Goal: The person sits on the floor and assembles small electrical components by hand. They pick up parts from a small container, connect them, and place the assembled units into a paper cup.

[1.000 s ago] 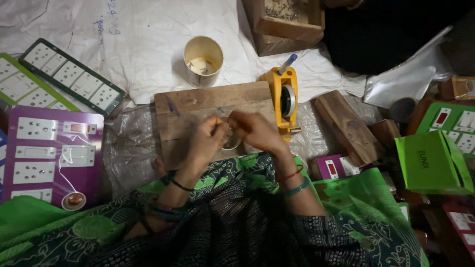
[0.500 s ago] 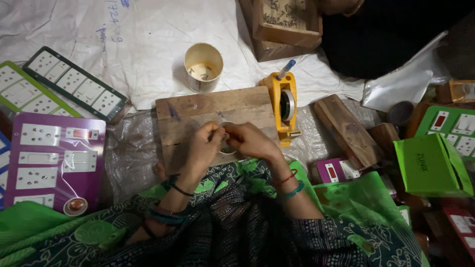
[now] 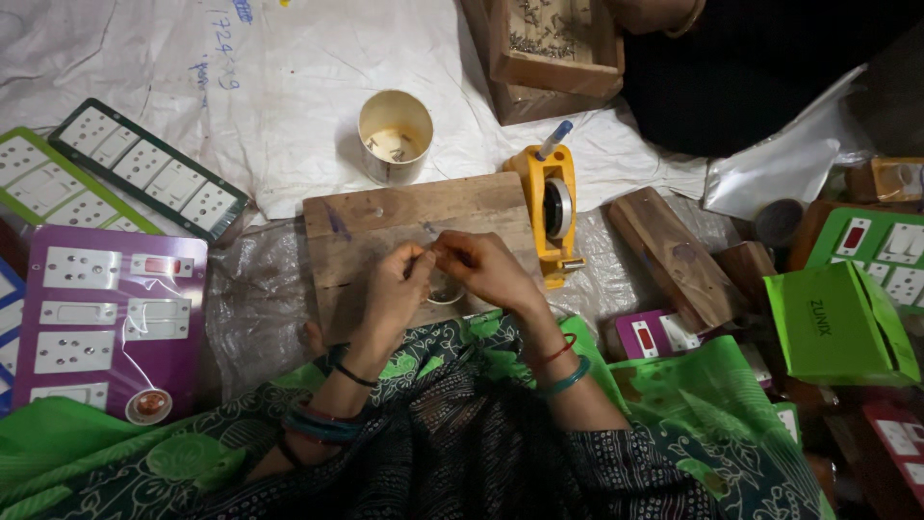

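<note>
Both hands meet over a small pale part at the near edge of a wooden board.

Left hand (image 3: 395, 289) and right hand (image 3: 481, 270) are fingertip to fingertip above the board (image 3: 366, 221); a small round pale part (image 3: 445, 292) sits between and just under them, mostly hidden. Left grip: fingers curled, pinching something thin, which I cannot make out. Right grip: fingers curled over the part; whether it is closed on it, cannot tell. Yellow tape dispenser (image 3: 551, 207) touches the board's right edge. Cup (image 3: 395, 135) stands just beyond the board's far edge, on white sheeting (image 3: 192, 77). Purple switch panel (image 3: 106, 323) lies well left; wooden block (image 3: 669, 255) right of the dispenser; green box (image 3: 837, 327) far right.
</note>
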The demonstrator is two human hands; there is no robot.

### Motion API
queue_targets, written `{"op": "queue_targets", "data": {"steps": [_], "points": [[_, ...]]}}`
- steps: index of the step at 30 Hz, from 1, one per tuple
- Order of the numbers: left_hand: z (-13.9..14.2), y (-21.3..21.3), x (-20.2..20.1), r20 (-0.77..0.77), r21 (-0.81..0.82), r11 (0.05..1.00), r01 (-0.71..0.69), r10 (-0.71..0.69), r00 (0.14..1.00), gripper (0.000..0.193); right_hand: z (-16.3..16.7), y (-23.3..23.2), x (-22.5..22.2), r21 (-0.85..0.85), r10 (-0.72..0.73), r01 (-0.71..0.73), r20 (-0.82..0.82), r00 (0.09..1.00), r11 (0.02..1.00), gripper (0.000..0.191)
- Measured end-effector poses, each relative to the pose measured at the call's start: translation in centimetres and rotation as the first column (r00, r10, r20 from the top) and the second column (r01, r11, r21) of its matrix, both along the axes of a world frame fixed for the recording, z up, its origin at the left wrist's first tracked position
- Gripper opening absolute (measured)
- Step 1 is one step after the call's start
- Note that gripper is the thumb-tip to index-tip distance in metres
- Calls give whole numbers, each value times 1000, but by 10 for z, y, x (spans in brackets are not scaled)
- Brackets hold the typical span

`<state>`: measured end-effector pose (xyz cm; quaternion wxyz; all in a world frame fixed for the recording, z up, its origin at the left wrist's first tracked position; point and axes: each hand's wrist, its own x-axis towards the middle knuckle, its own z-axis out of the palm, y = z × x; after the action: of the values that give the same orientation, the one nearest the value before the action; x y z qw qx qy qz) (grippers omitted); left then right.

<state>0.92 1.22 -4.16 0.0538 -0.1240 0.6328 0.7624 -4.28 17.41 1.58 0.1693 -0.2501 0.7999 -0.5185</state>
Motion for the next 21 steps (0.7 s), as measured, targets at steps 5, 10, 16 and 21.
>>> {"op": "queue_targets", "data": {"steps": [5,10,16,21], "points": [[15,-1,0,79,-59,998,16,-11,997,17,-4,5,-2,74,-27,27,0,1000,997,13],[21,-4,-1,63,98,994,52,-58,996,20,3,8,-2,-169,-7,34,156,988,985,8],[16,-11,-2,245,287,957,-29,-44,969,18,22,10,-1,-653,176,318,574,800,687,12],[10,-10,-2,250,330,944,21,-109,962,16,73,-6,26,-632,156,292,555,817,718,9]]}}
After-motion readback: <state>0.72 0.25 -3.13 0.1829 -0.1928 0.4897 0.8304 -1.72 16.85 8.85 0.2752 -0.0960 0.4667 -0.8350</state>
